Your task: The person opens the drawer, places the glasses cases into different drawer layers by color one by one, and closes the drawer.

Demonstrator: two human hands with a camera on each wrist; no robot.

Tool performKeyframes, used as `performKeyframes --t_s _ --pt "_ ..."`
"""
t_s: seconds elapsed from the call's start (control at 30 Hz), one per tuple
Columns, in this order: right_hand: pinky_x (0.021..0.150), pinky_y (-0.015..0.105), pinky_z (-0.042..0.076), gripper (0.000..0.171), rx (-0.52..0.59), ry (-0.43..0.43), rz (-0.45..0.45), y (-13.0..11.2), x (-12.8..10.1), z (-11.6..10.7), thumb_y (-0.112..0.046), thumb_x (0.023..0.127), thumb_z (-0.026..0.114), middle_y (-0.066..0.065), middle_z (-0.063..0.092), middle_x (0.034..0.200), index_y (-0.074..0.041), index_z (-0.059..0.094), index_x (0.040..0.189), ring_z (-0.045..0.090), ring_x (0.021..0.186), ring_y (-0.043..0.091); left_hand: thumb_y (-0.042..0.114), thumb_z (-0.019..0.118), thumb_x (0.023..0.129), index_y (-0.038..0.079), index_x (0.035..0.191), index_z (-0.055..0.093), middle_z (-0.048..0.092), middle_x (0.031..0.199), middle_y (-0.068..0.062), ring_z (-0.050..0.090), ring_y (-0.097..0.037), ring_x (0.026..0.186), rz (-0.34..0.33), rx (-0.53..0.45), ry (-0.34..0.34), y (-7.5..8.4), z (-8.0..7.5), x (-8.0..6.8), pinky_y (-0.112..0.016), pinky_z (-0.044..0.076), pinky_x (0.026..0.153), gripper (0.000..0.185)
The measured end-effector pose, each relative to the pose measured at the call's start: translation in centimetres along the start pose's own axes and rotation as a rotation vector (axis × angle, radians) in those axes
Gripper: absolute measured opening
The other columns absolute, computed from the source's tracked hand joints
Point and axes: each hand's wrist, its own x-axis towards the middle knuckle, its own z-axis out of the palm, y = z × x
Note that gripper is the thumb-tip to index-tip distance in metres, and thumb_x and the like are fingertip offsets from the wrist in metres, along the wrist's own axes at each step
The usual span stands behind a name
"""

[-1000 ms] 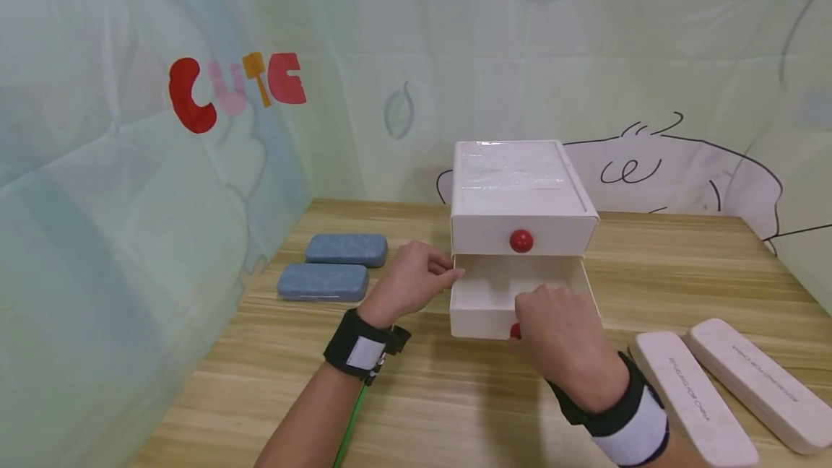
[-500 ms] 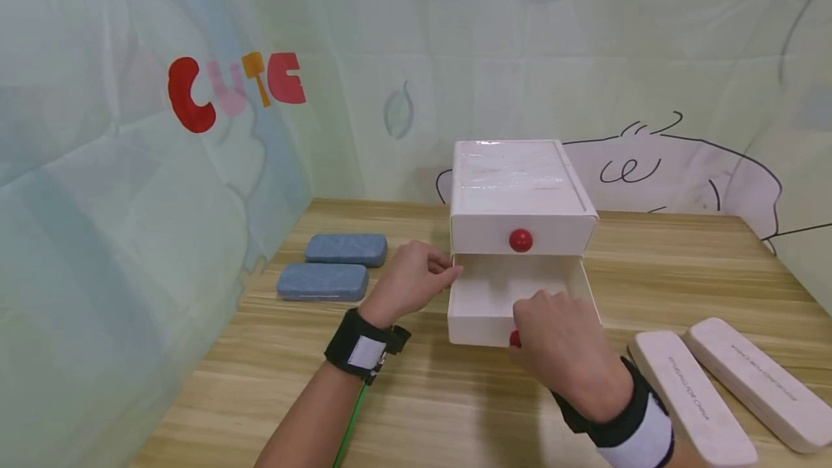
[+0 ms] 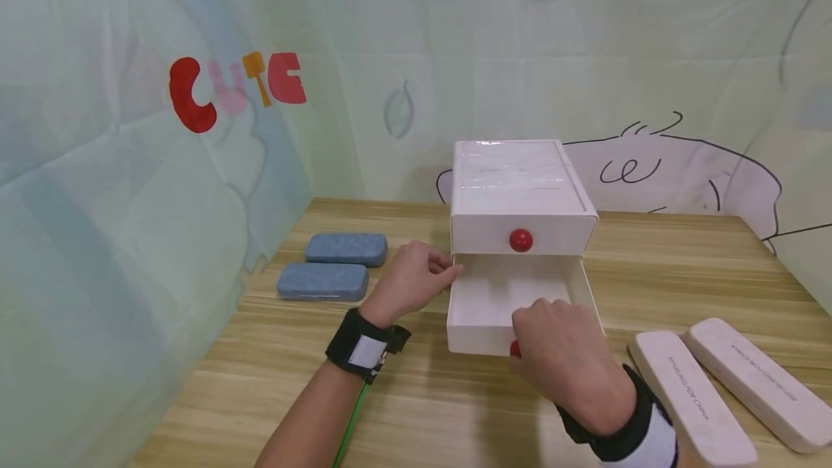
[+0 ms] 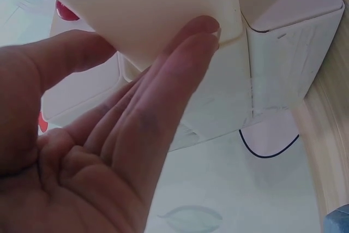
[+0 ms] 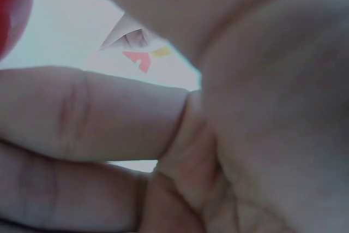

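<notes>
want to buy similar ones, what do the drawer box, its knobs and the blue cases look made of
Drawer box: apparently white plastic, smooth and glossy; its top reflects light. Upper knob: shiny red ball, likely plastic or painted wood. The right hand pinches the lower knob, mostly hidden. Blue cases: matte, mottled, probably fabric or faux-leather covering; hard to confirm.

A white two-drawer box [image 3: 520, 193] is seen on a wooden table [image 3: 455, 410]. Its lower drawer [image 3: 494, 302] is pulled out, and the red knob [image 3: 514, 349] on its front is gripped by the right hand [image 3: 562, 360]. The left side of the box is touched by the fingers of the left hand [image 3: 409, 284]. Two blue cases [image 3: 334, 266] are laid at the left, two white cases [image 3: 721, 388] at the right.
</notes>
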Motion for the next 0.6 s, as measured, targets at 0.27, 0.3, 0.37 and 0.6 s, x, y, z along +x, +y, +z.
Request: performKeyframes --t_s 0.27,0.3,0.37,0.6 --pt "0.044 0.029 0.035 0.031 -0.002 -0.006 0.004 -0.1 -0.2 -0.1 -0.031 0.077 0.088 0.000 0.052 0.054 -0.009 0.067 0.070 0.046 0.049 0.015 0.026 0.070 0.097 0.004 0.099 0.081 0.078 0.088 -0.006 0.071 -0.015 0.074 0.000 0.001 -0.002 0.0 -0.1 0.0 -0.026 0.051 0.058 0.025" --pt "0.044 0.029 0.035 0.031 0.001 -0.008 0.005 -0.1 -0.2 -0.1 -0.031 0.077 0.088 0.000 0.052 0.054 -0.009 0.067 0.070 0.046 0.049 0.015 0.027 0.069 0.098 0.004 0.100 0.080 0.078 0.090 -0.006 0.072 -0.015 0.075 0.003 0.001 -0.005 0.0 -0.2 0.0 -0.026 0.052 0.060 0.026" --pt "0.044 0.028 0.034 0.031 0.013 -0.017 0.006 -0.1 -0.2 -0.2 -0.031 0.077 0.088 0.000 0.051 0.054 -0.008 0.067 0.070 0.046 0.049 0.015 0.029 0.068 0.099 0.005 0.103 0.080 0.078 0.092 -0.008 0.074 -0.018 0.079 0.000 -0.002 -0.004 -0.3 -0.6 0.0 -0.027 0.054 0.064 0.028" --pt "0.045 0.028 0.033 0.029 0.058 -0.042 0.009 -0.1 -0.1 -0.3 -0.028 0.078 0.087 0.000 0.049 0.054 -0.008 0.066 0.071 0.045 0.049 0.016 0.041 0.059 0.103 0.006 0.115 0.072 0.074 0.109 -0.012 0.069 -0.027 0.098 -0.084 0.134 0.064 -4.2 -3.4 0.6 -0.040 0.055 0.080 0.039"
